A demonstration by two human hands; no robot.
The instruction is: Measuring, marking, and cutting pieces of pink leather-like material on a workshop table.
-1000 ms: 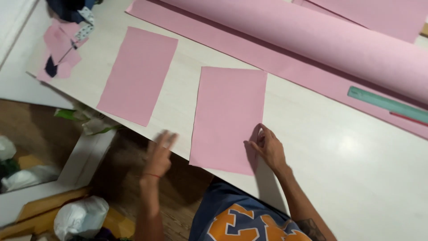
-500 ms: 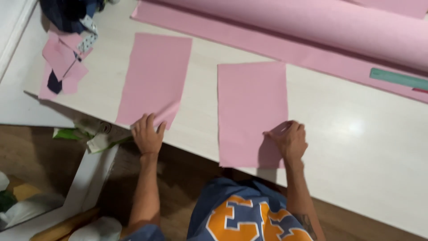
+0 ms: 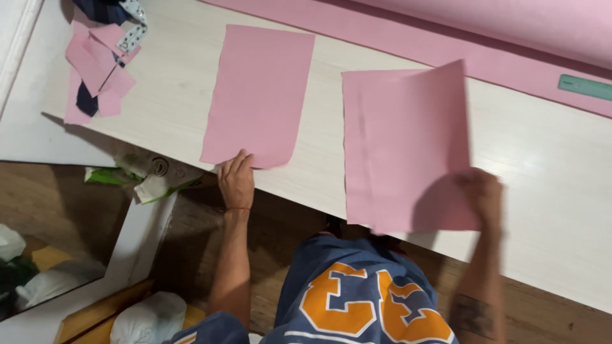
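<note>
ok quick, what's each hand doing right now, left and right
Left hand: fingers on the near edge of the left pink sheet; grip cannot be told.
Right hand: closed on the right pink sheet, lifting its near corner.

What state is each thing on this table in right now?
Left pink sheet: flat on the table, left hand touching its near edge.
Right pink sheet: lifted and curling, gripped by the right hand.
Pink roll: partly unrolled.
Scraps: piled loosely.
Green ruler: lying flat.
</note>
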